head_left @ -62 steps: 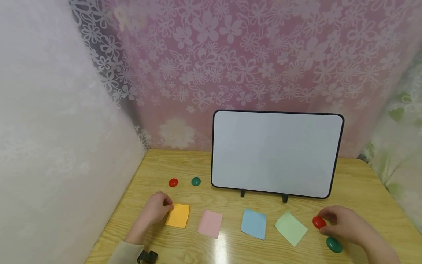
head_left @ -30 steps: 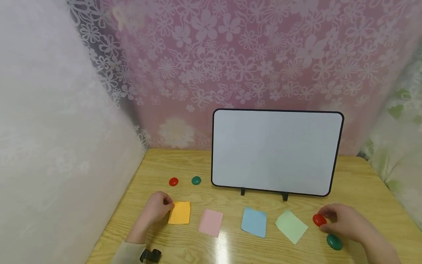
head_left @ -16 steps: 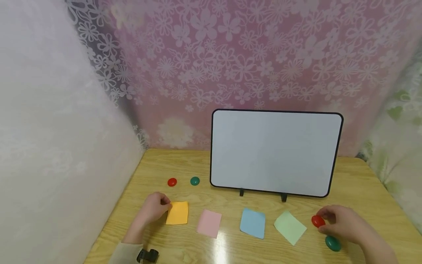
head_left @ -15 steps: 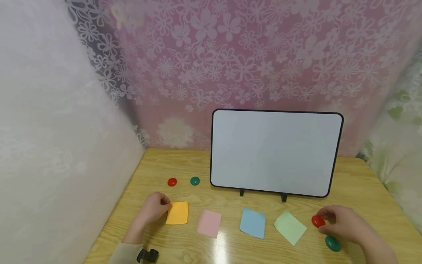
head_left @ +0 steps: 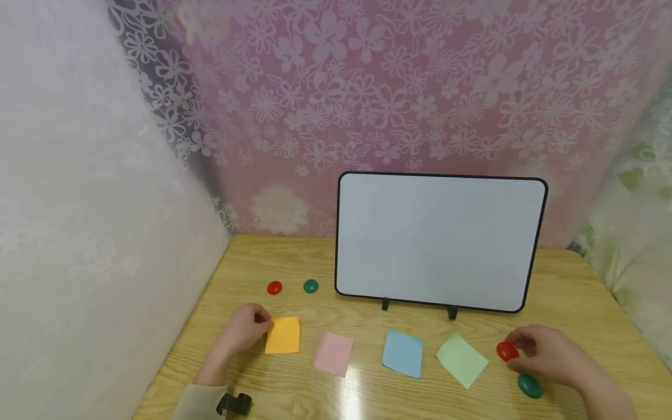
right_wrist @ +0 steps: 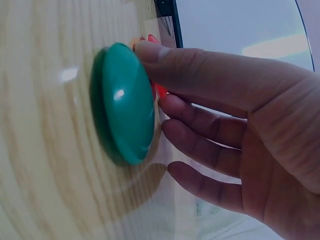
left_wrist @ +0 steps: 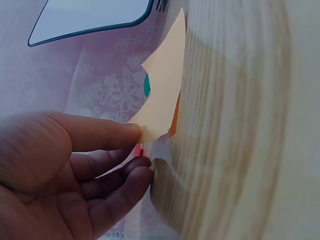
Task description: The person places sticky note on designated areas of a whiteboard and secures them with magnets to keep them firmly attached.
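My left hand (head_left: 247, 328) pinches the left edge of an orange sticky note (head_left: 283, 336) between thumb and fingers. In the left wrist view the note (left_wrist: 167, 82) bends up from the tabletop beside the thumb. At the right, the thumb and fingers of my right hand (head_left: 548, 354) hold a glossy red round magnet-like disc (head_left: 507, 351). Just nearer than that lies a green disc (head_left: 530, 385), domed and shiny. In the right wrist view the green disc (right_wrist: 129, 104) sits beside the thumb, largely hiding the red one behind the fingers.
A whiteboard (head_left: 441, 242) with a black frame stands on small black feet at the back. Pink (head_left: 333, 354), blue (head_left: 402, 353) and pale green (head_left: 462, 360) sticky notes lie in a row. Another red disc (head_left: 275, 287) and green disc (head_left: 311, 286) lie at the left.
The orange note has turned slightly in my left hand, its near edge swinging to the right. My right hand keeps its place at the red disc. The head view shifts a little.
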`<state>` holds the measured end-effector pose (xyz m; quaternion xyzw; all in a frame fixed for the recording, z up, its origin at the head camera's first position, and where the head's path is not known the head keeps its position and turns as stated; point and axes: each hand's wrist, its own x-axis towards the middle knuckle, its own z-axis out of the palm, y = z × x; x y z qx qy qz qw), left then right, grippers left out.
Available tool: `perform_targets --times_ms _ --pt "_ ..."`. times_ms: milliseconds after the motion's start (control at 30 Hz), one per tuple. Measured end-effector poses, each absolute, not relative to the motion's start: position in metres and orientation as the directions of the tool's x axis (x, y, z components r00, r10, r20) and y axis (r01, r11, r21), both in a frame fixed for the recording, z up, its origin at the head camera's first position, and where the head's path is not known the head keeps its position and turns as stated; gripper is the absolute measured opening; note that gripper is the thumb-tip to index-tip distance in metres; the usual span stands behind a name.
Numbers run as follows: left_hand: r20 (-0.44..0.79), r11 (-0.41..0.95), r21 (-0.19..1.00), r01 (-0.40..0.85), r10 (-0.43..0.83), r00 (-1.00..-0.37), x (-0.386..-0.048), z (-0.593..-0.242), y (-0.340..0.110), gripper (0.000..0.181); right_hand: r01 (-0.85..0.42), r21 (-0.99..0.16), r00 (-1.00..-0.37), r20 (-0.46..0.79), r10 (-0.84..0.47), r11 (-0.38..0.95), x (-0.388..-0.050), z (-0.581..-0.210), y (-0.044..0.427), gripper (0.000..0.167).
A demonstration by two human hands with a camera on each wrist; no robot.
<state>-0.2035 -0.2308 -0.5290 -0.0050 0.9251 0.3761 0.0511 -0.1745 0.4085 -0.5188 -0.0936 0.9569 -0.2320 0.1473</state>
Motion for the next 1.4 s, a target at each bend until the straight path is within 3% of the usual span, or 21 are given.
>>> perform_targets --times_ms 667,1133,1400 --pt "0.003 0.624 0.781 -0.011 -0.022 -1.0 -0.212 -0.518 -0.221 0.009 -0.152 -0.456 -0.963 -0.13 -0.234 0.877 -0.172 -0.511 0.404 0.051" --pt "-0.016 0.499 0.865 -0.047 -0.065 -0.998 -0.219 -0.512 -0.214 0.009 -0.262 -0.458 -0.962 0.057 -0.266 0.85 -0.171 -0.504 0.391 0.04" --pt "0.009 0.465 0.885 -0.021 -0.062 -0.998 -0.219 -0.511 -0.212 0.01 -0.25 -0.442 -0.966 0.051 -0.254 0.862 -0.174 -0.502 0.388 0.04"
